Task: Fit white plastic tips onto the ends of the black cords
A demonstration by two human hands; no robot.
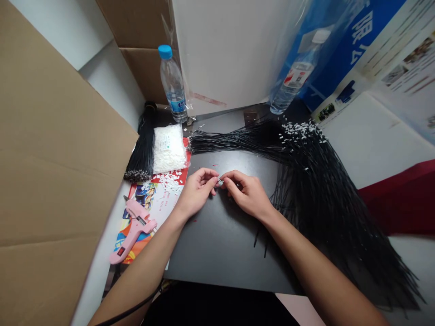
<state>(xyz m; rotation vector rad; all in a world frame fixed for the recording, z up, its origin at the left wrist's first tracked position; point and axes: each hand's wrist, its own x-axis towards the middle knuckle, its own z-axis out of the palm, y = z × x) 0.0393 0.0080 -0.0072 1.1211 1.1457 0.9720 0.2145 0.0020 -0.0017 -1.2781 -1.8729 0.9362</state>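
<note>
Pinching small metal piece (220,182) | left hand (197,192), right hand (246,194) | both gripping, fingertips meeting above black board (217,253)

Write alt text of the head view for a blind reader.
The left hand and the right hand pinch a small silvery piece above a black work surface. A fanned mass of thin black cords tipped with white bits lies to the right; a pink glue gun, a clear bag of white pieces and a blue-capped water bottle sit to the left.
</note>
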